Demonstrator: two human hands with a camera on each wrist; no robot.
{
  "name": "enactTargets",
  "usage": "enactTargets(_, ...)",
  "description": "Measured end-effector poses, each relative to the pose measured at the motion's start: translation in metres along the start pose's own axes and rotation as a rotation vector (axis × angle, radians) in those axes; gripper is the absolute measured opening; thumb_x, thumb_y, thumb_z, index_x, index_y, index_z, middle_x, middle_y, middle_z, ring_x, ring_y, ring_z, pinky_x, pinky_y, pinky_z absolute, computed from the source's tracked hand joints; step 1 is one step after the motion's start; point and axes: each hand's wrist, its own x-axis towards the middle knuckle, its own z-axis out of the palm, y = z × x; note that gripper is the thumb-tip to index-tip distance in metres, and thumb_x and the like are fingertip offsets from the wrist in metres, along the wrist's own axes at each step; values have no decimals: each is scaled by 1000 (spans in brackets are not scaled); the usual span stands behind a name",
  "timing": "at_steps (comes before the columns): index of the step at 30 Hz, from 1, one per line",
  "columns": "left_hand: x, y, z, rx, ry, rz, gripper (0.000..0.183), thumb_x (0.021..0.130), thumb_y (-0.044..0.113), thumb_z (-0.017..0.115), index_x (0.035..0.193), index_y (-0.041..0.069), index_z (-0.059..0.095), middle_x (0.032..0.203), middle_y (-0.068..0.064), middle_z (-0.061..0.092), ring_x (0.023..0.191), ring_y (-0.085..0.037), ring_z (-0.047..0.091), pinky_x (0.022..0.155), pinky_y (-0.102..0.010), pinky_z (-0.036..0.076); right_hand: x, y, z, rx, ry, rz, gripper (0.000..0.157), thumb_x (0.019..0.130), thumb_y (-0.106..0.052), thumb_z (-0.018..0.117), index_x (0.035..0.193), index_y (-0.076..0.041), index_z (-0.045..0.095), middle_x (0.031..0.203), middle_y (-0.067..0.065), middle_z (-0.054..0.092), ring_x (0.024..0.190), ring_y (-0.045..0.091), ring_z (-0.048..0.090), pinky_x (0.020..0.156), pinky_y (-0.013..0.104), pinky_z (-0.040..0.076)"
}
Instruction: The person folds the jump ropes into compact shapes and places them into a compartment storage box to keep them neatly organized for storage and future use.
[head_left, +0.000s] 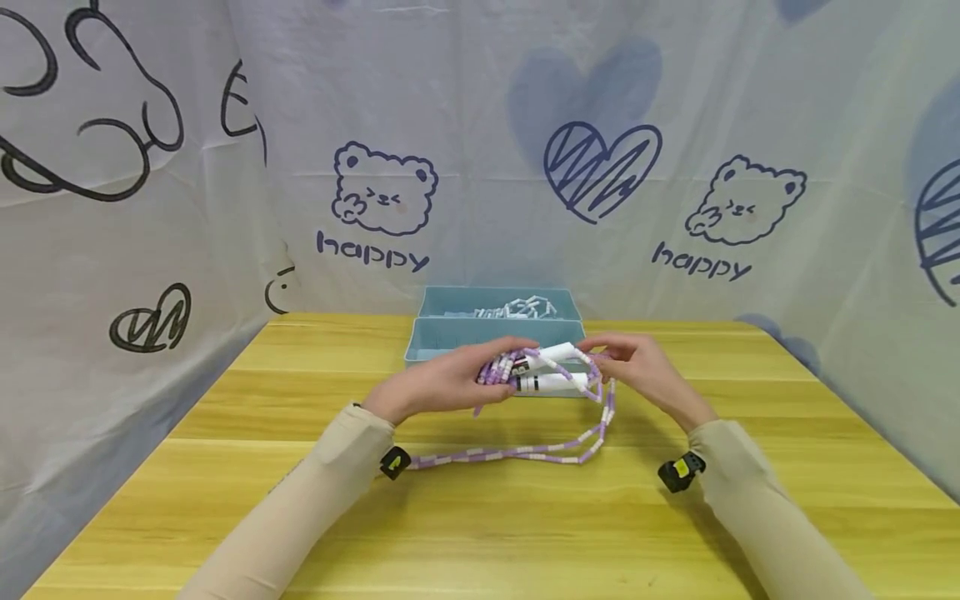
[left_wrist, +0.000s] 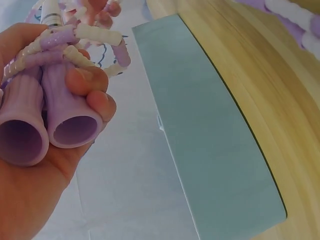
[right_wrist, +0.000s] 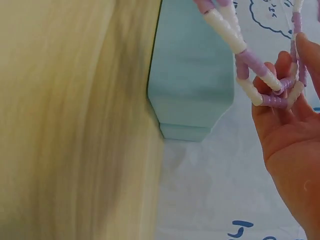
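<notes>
My left hand grips the two handles of a purple-and-white beaded jump rope, together with some turns of its cord. In the left wrist view the flared purple handle ends stick out side by side from the palm. Beaded loops lie across the curled fingers of my right hand, which holds the cord near the white end of the handles. A long doubled length of the rope hangs from there and runs left, passing behind the left wrist in the head view.
Two light-blue bins stand at the back of the wooden table. The rear bin contains a white-and-blue beaded rope. The front bin is right behind the hands, partly hidden by them. A printed cloth hangs behind the table.
</notes>
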Motion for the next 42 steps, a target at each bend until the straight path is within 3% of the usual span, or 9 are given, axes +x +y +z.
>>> enactTargets(5, 0, 0, -3, -57, 33, -17, 53, 99, 24, 60, 145, 40, 37, 110, -4, 57, 72, -23, 62, 64, -44, 55, 0, 2, 5, 43, -5, 20, 27, 94, -1, 63, 121, 3, 67, 117, 21, 65, 73, 25, 67, 64, 33, 56)
enactTargets(9, 0, -3, -6, -36, 58, -19, 51, 100, 24, 59, 146, 32, 39, 112, -3, 56, 79, -23, 63, 68, -41, 55, 0, 4, 9, 25, -47, 41, 23, 93, -5, 67, 114, 2, 70, 102, 22, 68, 76, 32, 66, 66, 34, 55)
enactTargets(14, -1, -5, -11, -24, 97, -22, 50, 99, 28, 60, 145, 29, 40, 112, -3, 57, 84, -21, 61, 68, -36, 54, 1, 7, 17, -70, -155, 49, 23, 91, -15, 71, 110, -2, 72, 82, 19, 67, 68, 18, 56, 63, 28, 49)
enactTargets(17, -2, -5, -13, -54, 101, -46, 51, 100, 29, 59, 146, 30, 39, 112, -4, 57, 82, -23, 62, 67, -36, 55, 2, 9, 23, -76, -242, 21, 33, 94, -12, 68, 124, -2, 66, 92, 20, 69, 66, 16, 53, 61, 25, 46)
enactTargets(22, -4, -5, -14, -78, 103, -79, 52, 100, 29, 58, 147, 29, 37, 111, -6, 57, 80, -27, 62, 66, -40, 55, 3, 6, 32, -53, -402, -11, 40, 96, -6, 62, 136, -2, 57, 115, 16, 69, 88, 30, 64, 76, 31, 53)
enactTargets(26, -4, -5, -16, -61, 117, -84, 47, 101, 28, 56, 145, 26, 38, 105, -8, 58, 79, -34, 62, 63, -42, 53, 3, -2, 36, -54, -508, 2, 40, 97, -4, 59, 137, 1, 55, 110, 13, 70, 92, 31, 64, 81, 32, 53)
enactTargets(31, -4, -6, -17, -23, 142, -96, 42, 102, 27, 54, 140, 24, 38, 96, -9, 59, 72, -29, 61, 58, -37, 51, 1, -19, 37, -127, -583, -5, 40, 96, -8, 62, 135, 3, 56, 97, 11, 71, 84, 26, 64, 76, 32, 54)
enactTargets(36, -5, -8, -18, 41, 175, -115, 37, 103, 28, 53, 137, 25, 38, 86, -9, 59, 65, -24, 59, 54, -33, 48, -1, -43, 37, -167, -621, 20, 46, 97, -11, 63, 141, -6, 52, 92, 12, 69, 78, 26, 63, 73, 38, 54)
enactTargets(42, -5, -11, -18, 88, 205, -140, 36, 102, 28, 53, 135, 24, 37, 83, -7, 58, 60, -18, 57, 53, -32, 49, -4, -67, 42, -226, -621, -22, 45, 98, -10, 60, 143, -16, 53, 83, 10, 65, 66, 14, 54, 61, 29, 49)
